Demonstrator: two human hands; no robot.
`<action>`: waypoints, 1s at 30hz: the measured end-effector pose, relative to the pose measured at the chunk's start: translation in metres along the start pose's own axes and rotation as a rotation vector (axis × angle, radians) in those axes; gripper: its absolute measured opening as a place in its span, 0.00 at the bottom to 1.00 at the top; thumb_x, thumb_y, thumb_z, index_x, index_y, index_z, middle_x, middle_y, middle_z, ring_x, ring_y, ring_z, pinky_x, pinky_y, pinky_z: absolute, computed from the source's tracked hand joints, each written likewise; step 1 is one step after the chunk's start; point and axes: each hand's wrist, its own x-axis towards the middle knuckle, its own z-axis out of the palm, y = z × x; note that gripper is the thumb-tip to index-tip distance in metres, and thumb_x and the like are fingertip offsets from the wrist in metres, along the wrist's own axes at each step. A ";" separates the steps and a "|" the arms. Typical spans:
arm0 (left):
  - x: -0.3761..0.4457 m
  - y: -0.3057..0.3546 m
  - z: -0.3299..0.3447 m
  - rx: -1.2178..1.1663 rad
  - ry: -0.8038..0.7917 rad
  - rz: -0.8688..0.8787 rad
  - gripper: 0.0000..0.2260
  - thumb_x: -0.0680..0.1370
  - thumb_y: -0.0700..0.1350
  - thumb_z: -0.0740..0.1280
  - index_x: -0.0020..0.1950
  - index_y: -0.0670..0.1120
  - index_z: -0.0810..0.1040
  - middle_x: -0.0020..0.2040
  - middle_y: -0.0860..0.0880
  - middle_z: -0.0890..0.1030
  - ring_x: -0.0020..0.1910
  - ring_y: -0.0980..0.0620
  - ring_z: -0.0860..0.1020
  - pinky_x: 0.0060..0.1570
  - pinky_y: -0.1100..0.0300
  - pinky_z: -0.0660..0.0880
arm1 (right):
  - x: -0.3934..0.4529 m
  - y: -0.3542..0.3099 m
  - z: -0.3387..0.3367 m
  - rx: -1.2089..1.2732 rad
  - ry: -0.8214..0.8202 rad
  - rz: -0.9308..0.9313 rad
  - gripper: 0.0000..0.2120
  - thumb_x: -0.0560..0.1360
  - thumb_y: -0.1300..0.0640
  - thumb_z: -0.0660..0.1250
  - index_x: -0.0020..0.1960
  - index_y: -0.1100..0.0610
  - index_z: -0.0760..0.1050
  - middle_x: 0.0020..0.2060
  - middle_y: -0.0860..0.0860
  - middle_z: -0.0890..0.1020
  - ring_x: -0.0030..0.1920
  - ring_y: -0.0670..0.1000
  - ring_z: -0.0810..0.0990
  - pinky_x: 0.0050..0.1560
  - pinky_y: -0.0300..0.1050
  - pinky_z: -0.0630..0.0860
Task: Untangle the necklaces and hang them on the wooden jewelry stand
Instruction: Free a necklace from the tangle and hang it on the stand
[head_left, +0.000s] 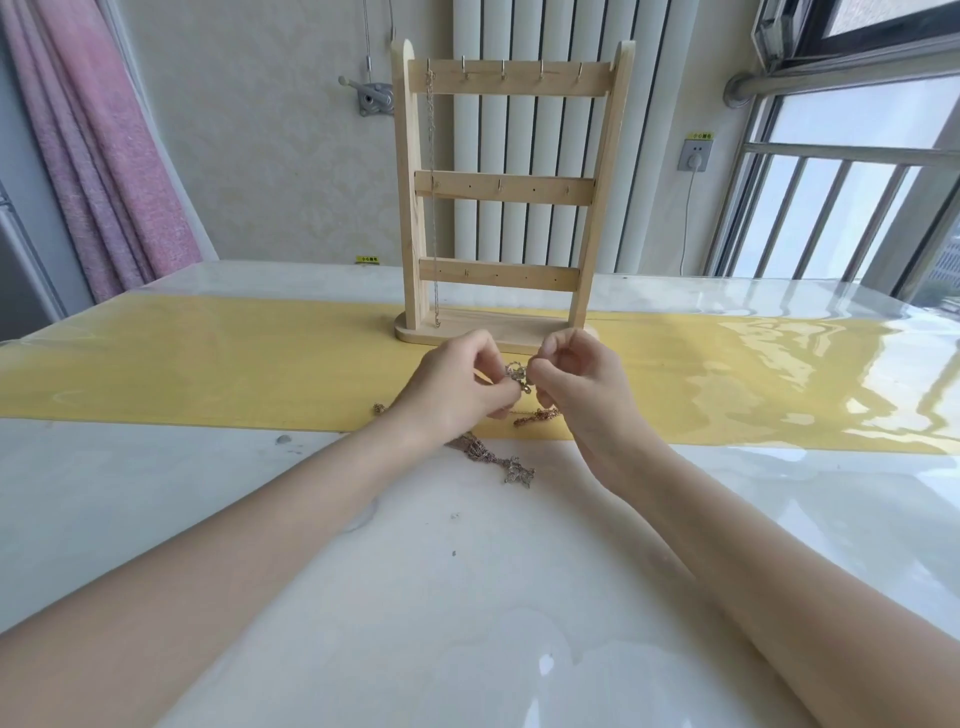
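My left hand (457, 379) and right hand (576, 382) meet just in front of the wooden jewelry stand (503, 197), fingers curled and pinching a small tangled knot of chain (518, 376) between them, lifted a little above the yellow runner (208, 364). I cannot make out how many strands run through that knot; my fingers cover most of it. More chain trails down under my left wrist to a loose heap of necklaces (496, 457) on the white table (467, 597), ending in a silvery cluster whose shape I cannot resolve. A coppery length (537, 415) lies across the runner's near edge, partly hidden behind my right hand, and a small bit of chain (379, 408) pokes out left of my left wrist.

The stand is upright, its 3 crossbars horizontal, its base on the runner. 1 hung necklace (432, 197) drops straight down from the leftmost hook of the top bar, nearly to the base.

A small yellow label (367, 259) on the table's far edge and another above the wall socket (695, 155) carry writing too small to read.
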 end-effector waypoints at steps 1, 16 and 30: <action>0.001 0.000 -0.001 -0.182 -0.009 -0.077 0.11 0.74 0.34 0.67 0.36 0.45 0.69 0.39 0.47 0.77 0.37 0.50 0.80 0.46 0.57 0.79 | 0.000 0.000 0.000 0.014 -0.001 -0.012 0.11 0.73 0.72 0.60 0.41 0.58 0.69 0.31 0.51 0.70 0.30 0.48 0.66 0.33 0.38 0.64; 0.000 0.000 -0.012 -0.156 -0.027 0.017 0.11 0.73 0.34 0.69 0.39 0.49 0.74 0.40 0.54 0.77 0.35 0.54 0.77 0.41 0.63 0.72 | 0.000 -0.005 -0.007 0.192 -0.162 0.100 0.06 0.75 0.66 0.67 0.39 0.59 0.76 0.31 0.45 0.77 0.32 0.44 0.71 0.32 0.35 0.69; 0.002 0.000 -0.013 -0.780 -0.010 -0.193 0.06 0.75 0.32 0.65 0.42 0.42 0.76 0.39 0.46 0.80 0.38 0.54 0.78 0.42 0.66 0.79 | -0.001 -0.004 -0.002 -0.001 -0.072 0.034 0.06 0.75 0.68 0.66 0.46 0.57 0.75 0.33 0.49 0.75 0.30 0.44 0.71 0.37 0.37 0.70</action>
